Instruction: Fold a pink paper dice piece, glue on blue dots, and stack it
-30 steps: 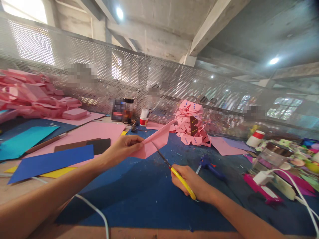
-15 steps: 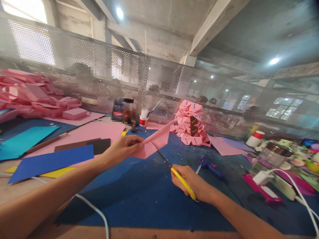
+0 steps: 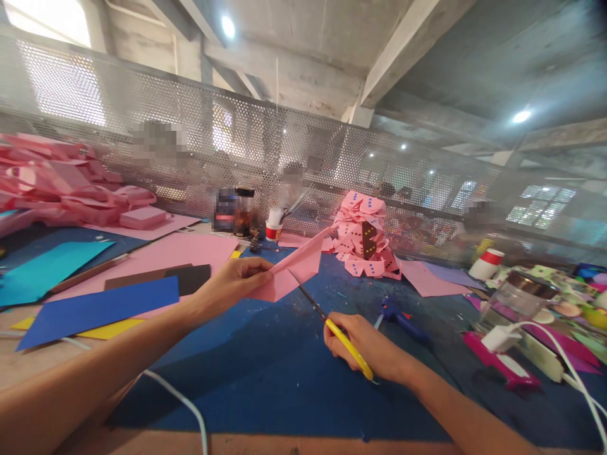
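Note:
Above the blue mat point(image 3: 265, 379), my left hand point(image 3: 239, 278) pinches the left end of a folded piece of pink paper point(image 3: 298, 272), which slants up to the right. My right hand point(image 3: 358, 344) is closed round the yellow handles of a pair of scissors point(image 3: 348, 347). The dark blades point up and left, and their tips meet the lower edge of the pink paper. Whether the blades are parted is hard to see. A blue glue gun point(image 3: 401, 319) lies on the mat just right of my right hand.
Pink paper pieces with printed dots point(image 3: 363, 234) are stacked at the back. A pink heap point(image 3: 61, 177) and coloured sheets point(image 3: 104, 309) lie left. On the right are a clear jar point(image 3: 516, 297), a magenta power strip point(image 3: 500, 360) and a white cable. A perforated metal screen point(image 3: 308, 139) stands behind.
Almost nothing differs. Both hands, the pink paper and the scissors stay in practically the same place.

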Tool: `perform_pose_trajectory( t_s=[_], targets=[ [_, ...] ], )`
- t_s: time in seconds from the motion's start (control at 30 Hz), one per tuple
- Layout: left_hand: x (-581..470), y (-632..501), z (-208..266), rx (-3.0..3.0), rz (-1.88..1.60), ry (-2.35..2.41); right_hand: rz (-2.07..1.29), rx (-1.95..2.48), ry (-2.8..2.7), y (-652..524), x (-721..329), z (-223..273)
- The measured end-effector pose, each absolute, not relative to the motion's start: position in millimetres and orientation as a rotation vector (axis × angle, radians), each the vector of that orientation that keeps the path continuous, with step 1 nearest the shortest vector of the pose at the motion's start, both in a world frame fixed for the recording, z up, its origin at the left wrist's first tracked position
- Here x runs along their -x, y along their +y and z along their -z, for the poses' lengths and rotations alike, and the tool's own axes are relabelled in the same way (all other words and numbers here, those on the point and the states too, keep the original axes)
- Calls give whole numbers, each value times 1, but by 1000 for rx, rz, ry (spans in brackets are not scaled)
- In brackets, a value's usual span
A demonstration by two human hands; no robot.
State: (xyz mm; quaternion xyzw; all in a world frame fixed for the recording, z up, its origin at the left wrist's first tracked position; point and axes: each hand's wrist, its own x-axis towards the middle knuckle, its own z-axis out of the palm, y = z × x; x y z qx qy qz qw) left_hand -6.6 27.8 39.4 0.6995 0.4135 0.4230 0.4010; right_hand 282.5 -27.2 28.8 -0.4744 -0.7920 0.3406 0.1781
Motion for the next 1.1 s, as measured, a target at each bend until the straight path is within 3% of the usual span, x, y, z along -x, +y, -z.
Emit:
perform_pose_trajectory(
  t_s=[0.6, 0.7, 0.93, 1.1],
  targets=[
    [5, 22, -49, -1526, -1174, 1054, -993, 1348, -2444, -30, -318, -43],
    [3, 20, -53, -1490, -1206, 1066, -825, 1405, -2506, -26, -329, -49],
    [4, 20, -53, -1510, -1214, 1053, 83, 1824, -2466, 30, -319, -51],
    [5, 23, -49, -1525, -1179, 1044, 160, 1877, -2415, 85, -296, -42]
  ],
)
